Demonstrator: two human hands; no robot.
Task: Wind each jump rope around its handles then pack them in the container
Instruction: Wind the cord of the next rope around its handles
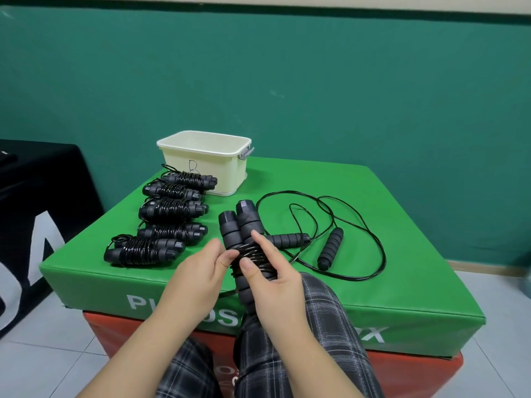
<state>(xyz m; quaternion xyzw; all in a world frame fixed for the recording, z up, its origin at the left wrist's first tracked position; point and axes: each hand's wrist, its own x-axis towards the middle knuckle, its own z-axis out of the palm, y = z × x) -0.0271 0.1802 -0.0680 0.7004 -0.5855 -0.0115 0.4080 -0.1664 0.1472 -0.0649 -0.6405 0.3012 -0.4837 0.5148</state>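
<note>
Green mat [373, 225] atop red box [402, 374]; teal wall [287, 81] behind.

Black jump ropes [172, 209] lie on a green pad [373, 225] beside a cream container [207, 165]; trousers [324, 326] are grey plaid.

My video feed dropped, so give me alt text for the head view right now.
Both hands, left hand and right hand, hold a pair of black handles half wound with cord above a green padded box. Five wound ropes lie in a row at left, one unwound rope at right, and a cream container stands behind.
</note>
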